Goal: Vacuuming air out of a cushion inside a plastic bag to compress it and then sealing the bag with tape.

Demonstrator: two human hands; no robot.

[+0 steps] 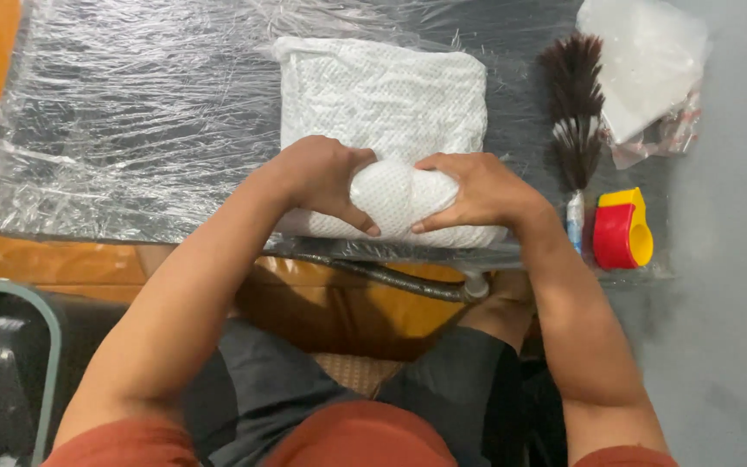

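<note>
1. A folded white cloth (382, 104) with a dotted weave lies on a dark board wrapped in clear plastic film (131, 112); everything else is placed here from that cloth.
2. The left hand (322, 177) is pressed on the near edge of the cloth, its fingers curled round a raised bulge of fabric and its thumb pointing toward the other hand.
3. The right hand (473, 190) sits just beside it on the same near edge, cupped against the other side of the bulge, so the two hands squeeze one rounded lump of cloth between them.
4. Both hands are closed on the cloth; the fingertips of each nearly meet under the bulge at the cloth's near edge.
5. The far part of the cloth lies flat and untouched.
6. To the right of the cloth, near it, a feather duster (574, 104) with dark brown plumes lies lengthwise, its pale handle end toward the person.
7. Just right of the duster's handle stands a red and yellow tape dispenser (622, 229).
8. Beyond the dispenser, at the far right of the cloth, rests a clear bag holding something white (646, 69).
9. Nearer the person than the cloth, a dark hose (391, 277) runs under the board's edge.
10. The person wears dark shorts and rust-red sleeves.
</note>
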